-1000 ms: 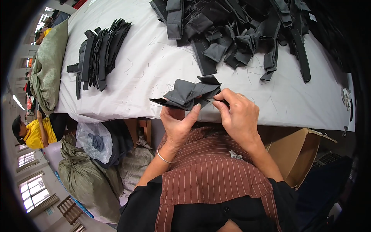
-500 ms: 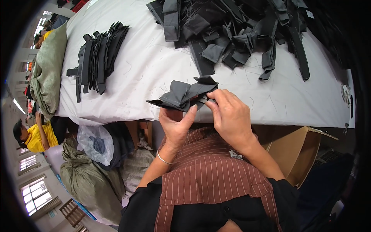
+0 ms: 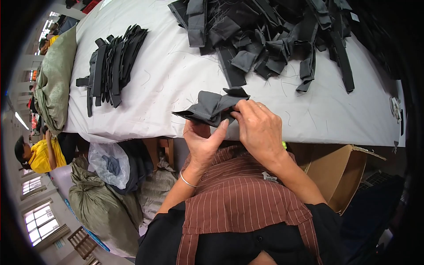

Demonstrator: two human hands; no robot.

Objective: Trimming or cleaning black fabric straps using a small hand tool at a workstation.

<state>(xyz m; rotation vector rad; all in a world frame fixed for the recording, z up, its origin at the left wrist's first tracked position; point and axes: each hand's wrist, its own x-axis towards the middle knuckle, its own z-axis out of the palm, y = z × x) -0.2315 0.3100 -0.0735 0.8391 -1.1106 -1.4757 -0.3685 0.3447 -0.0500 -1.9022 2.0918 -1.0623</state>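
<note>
- Dark grey fabric piece (image 3: 212, 107), folded, held just above near edge of white table (image 3: 176, 75).
- Left hand (image 3: 202, 142) under it, thumb + fingers pinching the cloth.
- Right hand (image 3: 258, 128) closed on its right end.
- Neat stack of black pieces (image 3: 112, 64) far left; loose black pile (image 3: 269, 39) beyond.

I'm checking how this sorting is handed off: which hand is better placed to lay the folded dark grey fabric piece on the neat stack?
Probably the left hand: it supports the folded dark grey fabric piece from below, on the side of the neat black stack. The right hand pinches the far edge.
</note>
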